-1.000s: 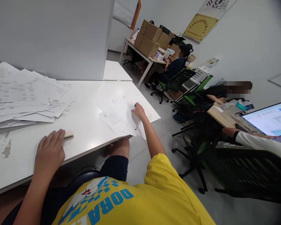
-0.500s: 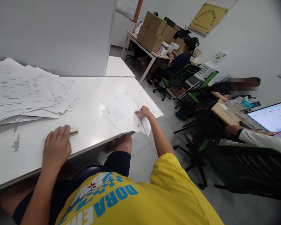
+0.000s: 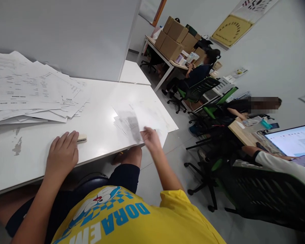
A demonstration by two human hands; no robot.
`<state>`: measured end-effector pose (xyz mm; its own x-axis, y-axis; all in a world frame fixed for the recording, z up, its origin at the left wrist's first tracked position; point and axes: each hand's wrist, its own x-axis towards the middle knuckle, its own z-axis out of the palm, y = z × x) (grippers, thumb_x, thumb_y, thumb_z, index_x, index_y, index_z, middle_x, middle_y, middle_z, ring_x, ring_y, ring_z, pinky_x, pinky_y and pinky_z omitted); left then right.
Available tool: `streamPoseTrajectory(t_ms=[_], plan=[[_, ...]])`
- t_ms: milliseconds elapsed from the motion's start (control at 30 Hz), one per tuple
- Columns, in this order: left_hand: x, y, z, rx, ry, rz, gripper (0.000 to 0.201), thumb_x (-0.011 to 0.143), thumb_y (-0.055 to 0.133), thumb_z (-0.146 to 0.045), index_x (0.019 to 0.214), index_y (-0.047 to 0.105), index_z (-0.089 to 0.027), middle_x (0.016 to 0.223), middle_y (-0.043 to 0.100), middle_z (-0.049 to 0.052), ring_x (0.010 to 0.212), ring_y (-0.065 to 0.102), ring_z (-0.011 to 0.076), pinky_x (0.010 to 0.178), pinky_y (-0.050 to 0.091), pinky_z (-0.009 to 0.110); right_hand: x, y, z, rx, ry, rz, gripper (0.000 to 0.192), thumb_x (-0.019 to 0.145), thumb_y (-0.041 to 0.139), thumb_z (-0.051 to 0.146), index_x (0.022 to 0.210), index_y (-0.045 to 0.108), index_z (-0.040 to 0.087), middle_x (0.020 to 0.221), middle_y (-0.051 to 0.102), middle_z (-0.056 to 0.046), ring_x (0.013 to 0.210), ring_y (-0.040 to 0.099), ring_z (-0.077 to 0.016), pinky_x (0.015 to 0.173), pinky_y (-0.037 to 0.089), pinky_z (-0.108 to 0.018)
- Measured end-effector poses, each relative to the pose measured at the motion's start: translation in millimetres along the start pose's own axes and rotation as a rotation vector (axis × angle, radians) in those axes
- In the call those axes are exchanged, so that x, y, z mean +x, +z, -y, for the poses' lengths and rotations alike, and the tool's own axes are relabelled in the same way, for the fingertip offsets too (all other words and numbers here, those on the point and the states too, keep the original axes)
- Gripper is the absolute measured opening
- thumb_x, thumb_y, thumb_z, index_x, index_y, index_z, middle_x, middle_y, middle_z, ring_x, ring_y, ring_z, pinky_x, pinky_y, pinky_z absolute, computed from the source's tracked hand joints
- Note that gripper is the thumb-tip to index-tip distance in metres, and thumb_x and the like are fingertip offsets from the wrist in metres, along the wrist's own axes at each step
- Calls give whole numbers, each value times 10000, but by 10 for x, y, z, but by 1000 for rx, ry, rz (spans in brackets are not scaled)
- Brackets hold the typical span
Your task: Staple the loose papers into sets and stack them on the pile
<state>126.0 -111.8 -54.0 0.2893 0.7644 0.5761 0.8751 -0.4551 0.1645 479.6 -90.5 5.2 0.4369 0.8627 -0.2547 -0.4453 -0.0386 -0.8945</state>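
My left hand (image 3: 62, 154) lies flat on the white table (image 3: 101, 101), palm down. Its fingertips rest on the end of a small beige object (image 3: 82, 138). My right hand (image 3: 149, 137) is blurred at the table's near edge, fingers curled on a sheet of paper (image 3: 132, 126) lifted from a small stack of printed papers (image 3: 144, 113). That stack lies at the table's right corner and partly overhangs the edge.
A large loose pile of printed sheets (image 3: 27, 95) covers the table's left side, under a white partition (image 3: 66, 34). To the right sit other people on green-backed chairs (image 3: 200, 88) at desks, with a lit monitor (image 3: 292, 140). Cardboard boxes (image 3: 175, 37) stand on a far table.
My right hand has pulled back from the middle of the small stack to the table's near edge, taking a sheet with it. My left hand has stayed flat in place.
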Motion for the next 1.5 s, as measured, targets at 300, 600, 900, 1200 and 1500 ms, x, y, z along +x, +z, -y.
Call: streamPoseTrajectory(t_ms=[300,600,900,1200,1500], plan=[[-28,-14,-4,-29,-46,92,580,926,407,-195,1501,429,-120,1474,540,165,1432,431,303,1212,273,491,-1208,934,-1072,107,586,335,100,851,669,206,785,649,133,762,733,-77,723,740,-199,733,610,-304],[20,-114,-86,-96,-116,190,615,899,429,-175,1513,426,-149,1516,502,139,1445,416,295,1223,255,510,-1367,896,-984,-42,639,421,162,774,782,244,730,703,110,682,717,-62,591,677,-135,587,580,-220],[-7,-99,-54,-49,-85,149,567,922,386,-146,1483,463,-145,1482,542,127,1419,457,281,1199,301,484,-1458,784,-1155,-144,581,461,385,677,817,475,700,687,114,662,708,-59,496,635,-117,506,544,-217],[-87,-102,35,100,50,27,695,899,399,-82,1579,280,-164,1436,589,108,1359,519,280,1135,364,444,-1415,738,-1472,-83,582,448,693,566,788,755,843,645,137,606,688,-71,421,586,-129,432,485,-231],[-96,-86,43,142,83,35,735,876,414,-64,1586,255,-164,1459,571,82,1364,514,263,1143,353,428,-1396,814,-1584,-102,640,523,746,554,764,777,946,655,151,542,666,-70,377,541,-154,409,414,-247]])
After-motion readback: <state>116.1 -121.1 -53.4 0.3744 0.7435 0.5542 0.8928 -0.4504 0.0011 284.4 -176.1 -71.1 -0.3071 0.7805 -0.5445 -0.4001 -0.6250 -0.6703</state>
